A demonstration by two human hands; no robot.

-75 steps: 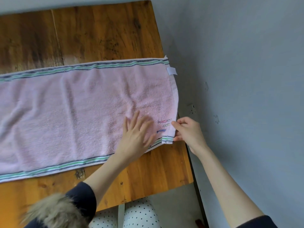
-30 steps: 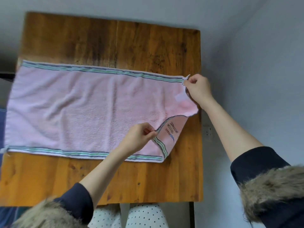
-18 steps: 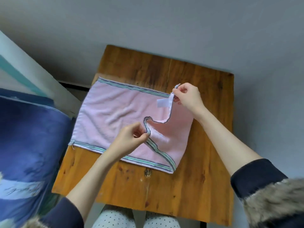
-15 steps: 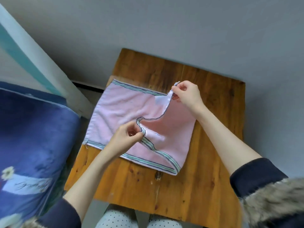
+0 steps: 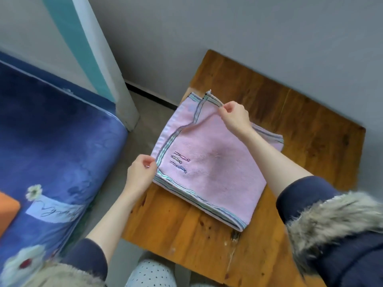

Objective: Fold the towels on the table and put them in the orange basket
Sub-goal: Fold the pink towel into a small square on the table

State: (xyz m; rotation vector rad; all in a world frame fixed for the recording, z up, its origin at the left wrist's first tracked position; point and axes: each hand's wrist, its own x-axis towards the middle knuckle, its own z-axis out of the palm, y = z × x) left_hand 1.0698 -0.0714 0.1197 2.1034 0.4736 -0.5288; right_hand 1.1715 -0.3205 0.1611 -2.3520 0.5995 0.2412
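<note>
A pink towel [image 5: 209, 166] with green and blue striped edges lies doubled over on the wooden table [image 5: 300, 125], its small embroidered marks facing up. My left hand [image 5: 139, 175] pinches the near corner of the upper layer at the table's left edge. My right hand [image 5: 235, 117] pinches the far corner of that layer, which is still slightly raised above the lower layer. An orange corner [image 5: 7, 212] shows at the far left edge of the view; whether it is the basket I cannot tell.
A blue bed cover with flower prints [image 5: 51, 146] fills the left side. A white and teal post [image 5: 93, 59] stands between the bed and the table. Grey walls close in behind and right of the table. My dotted trousers [image 5: 151, 274] show below.
Both hands took the towel's right end by its two corners and carried it leftward over the rest, so the towel now lies folded in half. The view swung left, bringing the bed into sight.
</note>
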